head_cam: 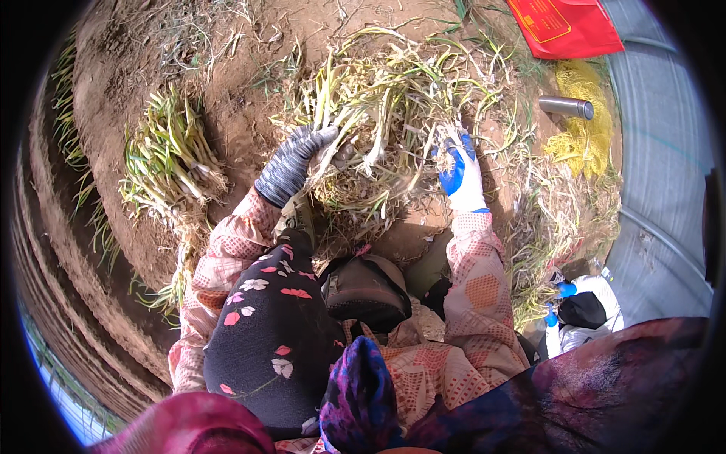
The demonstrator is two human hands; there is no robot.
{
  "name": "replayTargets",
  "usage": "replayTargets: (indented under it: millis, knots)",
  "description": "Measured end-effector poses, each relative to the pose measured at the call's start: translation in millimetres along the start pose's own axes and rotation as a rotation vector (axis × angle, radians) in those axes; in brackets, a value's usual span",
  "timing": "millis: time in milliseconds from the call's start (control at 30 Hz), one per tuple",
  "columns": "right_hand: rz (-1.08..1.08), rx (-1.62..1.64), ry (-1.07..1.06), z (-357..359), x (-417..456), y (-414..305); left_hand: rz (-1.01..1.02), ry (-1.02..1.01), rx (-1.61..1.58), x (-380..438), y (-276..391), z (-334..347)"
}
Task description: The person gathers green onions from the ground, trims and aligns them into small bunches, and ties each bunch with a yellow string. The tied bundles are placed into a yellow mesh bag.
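Note:
My left hand (292,162), in a grey striped knit glove, is closed around a few green onions (323,105). Their pale stalks and yellow-green leaves stick up past the thumb. In a white glove with blue-coated fingers, my right hand (462,176) is curled on a clump of pale, dry leaf scraps (446,142). Between and beyond both hands spreads a loose heap of onion stalks and withered leaves (391,102). To the left on the soil lies a bunch of trimmed-looking green onions (173,156), roots toward me.
A steel flask (567,106) lies beside yellow mesh netting (584,130). Beyond it is a red printed bag (567,25), near plastic sheeting (658,142) on the right. Another person with blue gloves (590,312) works at lower right. Planted rows (74,249) run along the left.

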State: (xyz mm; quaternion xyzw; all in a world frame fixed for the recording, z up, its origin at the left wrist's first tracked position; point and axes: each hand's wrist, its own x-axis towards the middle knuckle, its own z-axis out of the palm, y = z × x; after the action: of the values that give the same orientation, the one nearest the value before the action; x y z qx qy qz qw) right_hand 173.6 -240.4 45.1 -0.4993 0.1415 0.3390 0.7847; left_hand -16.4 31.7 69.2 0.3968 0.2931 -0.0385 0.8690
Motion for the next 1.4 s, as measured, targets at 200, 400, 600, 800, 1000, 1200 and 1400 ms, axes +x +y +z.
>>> replayTargets:
  millis: [200,400,600,800,1000,1200,1400]
  knots:
    - [-0.429,-1.082,0.152,-5,-1,16,-0.068,-0.041,0.172,2,-10,-27]
    - [0.273,-0.15,-0.328,49,-41,71,-0.151,-0.301,0.085,-12,-19,14]
    - [0.497,0.506,-0.165,62,13,22,-0.307,-0.573,0.444,-34,2,-11]
    - [0.077,-0.357,0.035,-1,40,-49,-0.074,-0.375,0.097,-72,39,-62]
    - [-0.455,-1.673,0.117,11,11,-7,0.026,-0.07,-0.127,-40,24,-61]
    - [-0.349,-2.108,-0.161,85,-21,79,-0.047,-0.012,-0.051,-13,-27,-33]
    - [-0.316,-1.298,-0.035,28,38,11,0.031,0.211,0.05,-12,-39,-82]
